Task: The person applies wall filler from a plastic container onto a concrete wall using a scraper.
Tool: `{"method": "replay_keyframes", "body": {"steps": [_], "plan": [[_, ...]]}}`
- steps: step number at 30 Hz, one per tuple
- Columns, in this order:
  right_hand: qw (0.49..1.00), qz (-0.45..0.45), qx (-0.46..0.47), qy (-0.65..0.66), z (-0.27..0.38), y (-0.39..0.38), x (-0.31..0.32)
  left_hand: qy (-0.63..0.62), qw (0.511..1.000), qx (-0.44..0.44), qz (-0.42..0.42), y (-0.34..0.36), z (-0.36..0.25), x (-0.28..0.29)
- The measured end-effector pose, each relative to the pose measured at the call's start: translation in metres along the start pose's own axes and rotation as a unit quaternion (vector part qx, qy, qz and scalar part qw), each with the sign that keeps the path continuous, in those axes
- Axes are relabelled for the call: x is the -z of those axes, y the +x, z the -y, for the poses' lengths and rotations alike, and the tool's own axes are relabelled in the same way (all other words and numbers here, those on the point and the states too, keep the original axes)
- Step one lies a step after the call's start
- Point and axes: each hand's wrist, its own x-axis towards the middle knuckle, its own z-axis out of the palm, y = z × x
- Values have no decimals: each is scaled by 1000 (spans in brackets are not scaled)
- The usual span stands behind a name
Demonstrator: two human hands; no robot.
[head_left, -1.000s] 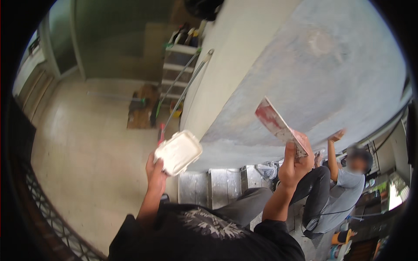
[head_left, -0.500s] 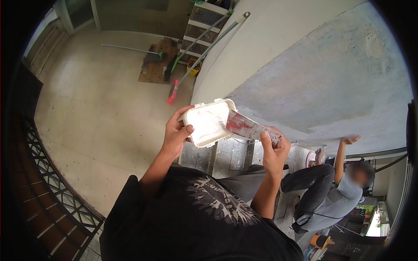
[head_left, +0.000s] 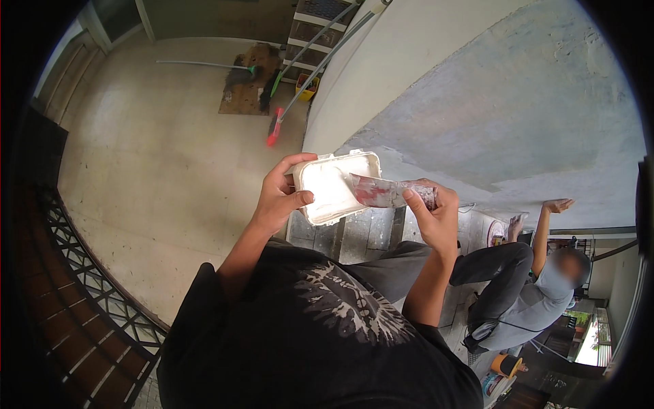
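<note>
My left hand (head_left: 281, 194) grips the left side of a white plastic tub (head_left: 372, 163), thumb on its near rim and fingers around the outside. White paste (head_left: 323, 187) coats the inside of the tub. In my right hand (head_left: 438, 215) is a putty knife (head_left: 381, 192), its red surface smeared with dried grey-white filler. The blade's left end reaches over the tub's right rim and into the paste. My right thumb presses on the near face, with the fingers behind it.
A co-worker (head_left: 524, 307) crouches on the right, one hand against the grey-patched wall (head_left: 504, 129). Tiled steps (head_left: 364, 238) lie below the tub. Brooms (head_left: 276, 126), a yellow bin (head_left: 306, 87) and drawers (head_left: 310, 48) stand at the far wall. A metal railing (head_left: 88, 273) curves along the left.
The tub and both hands have shifted slightly right in view. The putty knife has turned from a slant to nearly level, its blade still in the tub.
</note>
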Motion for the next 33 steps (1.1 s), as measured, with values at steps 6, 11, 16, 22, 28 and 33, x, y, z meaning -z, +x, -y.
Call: {"method": "replay_keyframes", "body": {"steps": [6,11,16,22,28,33], "plan": [[999,41,-20,23,-13,3,-2,16,1000,-3,7,3,9,-6],[988,13,-55,142,-30,3,-15,-3,999,30,-17,4,17,-11],[951,-29,-112,287,-57,-5,-39,9,998,54,-39,8,24,-14],[884,-53,-176,430,-78,-13,-61,22,993,72,-96,18,38,-18],[849,-84,-215,476,-82,-13,-70,14,987,82,-136,27,48,-17],[790,-135,-282,528,-85,-7,-75,20,986,91,-137,32,52,-16]]}}
